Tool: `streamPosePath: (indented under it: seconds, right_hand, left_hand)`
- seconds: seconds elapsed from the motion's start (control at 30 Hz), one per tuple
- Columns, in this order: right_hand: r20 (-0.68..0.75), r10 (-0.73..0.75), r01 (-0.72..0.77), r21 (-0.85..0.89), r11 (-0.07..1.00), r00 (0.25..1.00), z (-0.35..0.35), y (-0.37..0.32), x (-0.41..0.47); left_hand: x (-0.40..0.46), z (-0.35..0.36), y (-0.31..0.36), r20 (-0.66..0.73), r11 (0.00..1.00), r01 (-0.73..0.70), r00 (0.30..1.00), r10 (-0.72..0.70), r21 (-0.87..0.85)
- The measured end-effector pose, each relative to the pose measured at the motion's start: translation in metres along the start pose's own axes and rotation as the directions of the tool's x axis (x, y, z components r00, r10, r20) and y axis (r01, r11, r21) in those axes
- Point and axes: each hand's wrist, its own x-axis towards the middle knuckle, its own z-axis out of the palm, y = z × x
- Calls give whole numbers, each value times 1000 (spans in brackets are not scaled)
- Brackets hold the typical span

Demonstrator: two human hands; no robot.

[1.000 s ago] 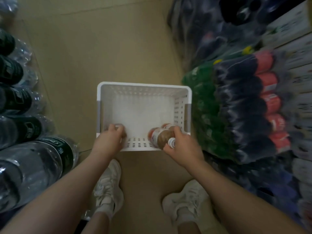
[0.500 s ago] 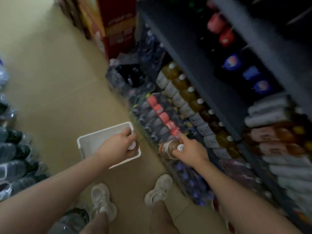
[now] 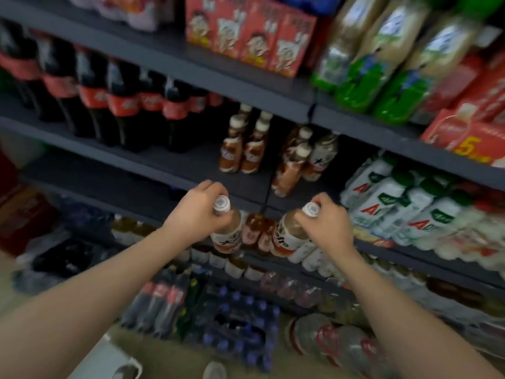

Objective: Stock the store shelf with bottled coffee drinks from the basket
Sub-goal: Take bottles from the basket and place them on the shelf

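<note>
Both hands were up at the shelf [image 3: 169,162]. The left hand [image 3: 200,212] was closed round one bottle [image 3: 228,231] by its neck, the right hand [image 3: 328,224] round another [image 3: 287,236], both near upright. The coffee row [image 3: 240,149] stood just beyond and above, the gap beside it nearer the left.

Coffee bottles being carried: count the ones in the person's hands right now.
2. One coffee bottle hangs by its neck from the left hand; the other coffee bottle hangs from the right hand. Similar bottles already stand on the shelf behind.
</note>
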Motion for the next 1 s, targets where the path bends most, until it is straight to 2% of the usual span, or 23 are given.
streamPosePath:
  seconds: [0.17, 0.3, 0.4, 0.47, 0.53, 0.6, 0.7, 0.77, 0.9, 1.0]
  right_hand:
    - [-117, 59, -59, 2, 998, 991, -31, 41, 65]
    - [-120, 135, -134, 15, 991, 984, -39, 55, 116]
    - [-56, 195, -192, 49, 980, 979, -40, 54, 148]
    - [13, 262, -260, 199, 945, 965, -36, 55, 167]
    - [128, 331, -354, 376, 856, 935, -27, 62, 183]
    - [201, 364, -415, 414, 810, 910, -28, 65, 186]
    - [239, 444, -502, 325, 802, 864, -30, 73, 188]
    - [252, 436, -499, 322, 804, 864, -32, 80, 191]
    - [158, 352, -382, 262, 886, 923, -43, 77, 178]
    - [6, 256, -256, 25, 966, 967, -54, 73, 161]
  left_hand:
    - [66, 39, 65, -8, 991, -127, 992, 127, -30]
    - [100, 73, 97, -23, 989, -141, 990, 140, -37]
    - [122, 90, 111, -57, 986, -161, 986, 159, -37]
    - [133, 98, 118, -61, 987, -163, 985, 162, -8]
    - [143, 104, 123, -58, 985, -172, 983, 172, 18]
    - [151, 105, 125, -53, 984, -174, 983, 176, 35]
    - [162, 109, 127, -43, 985, -170, 984, 171, 42]
    - [169, 114, 132, -5, 984, -164, 986, 165, 70]
    - [186, 123, 151, 94, 978, -118, 990, 104, 170]
    - [199, 126, 162, 131, 978, -87, 989, 62, 192]
